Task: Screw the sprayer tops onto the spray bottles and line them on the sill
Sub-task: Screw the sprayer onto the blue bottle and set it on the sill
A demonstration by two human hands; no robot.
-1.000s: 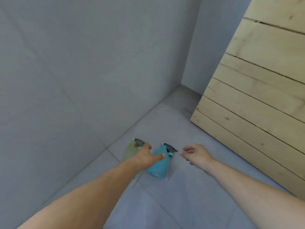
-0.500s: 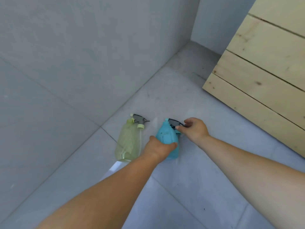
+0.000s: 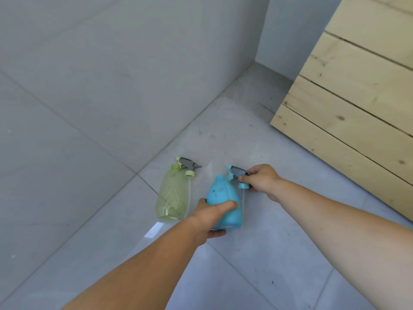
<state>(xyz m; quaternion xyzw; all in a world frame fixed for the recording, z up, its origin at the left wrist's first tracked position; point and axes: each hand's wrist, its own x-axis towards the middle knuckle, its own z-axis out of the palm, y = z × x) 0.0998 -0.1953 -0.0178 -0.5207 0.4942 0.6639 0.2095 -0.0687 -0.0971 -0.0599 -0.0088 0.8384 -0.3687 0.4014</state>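
My right hand (image 3: 261, 179) has closed on the blue sprayer top (image 3: 239, 175), lifted off the blue bottle (image 3: 223, 198), toward 2 o'clock.

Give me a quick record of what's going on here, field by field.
Setting: grey tiled floor beside a tiled wall and a wooden plank panel
Left hand: gripping the blue spray bottle
Right hand: holding the blue sprayer top, off the bottle's neck
Green spray bottle: lying untouched on the floor, its green sprayer top beside the neck
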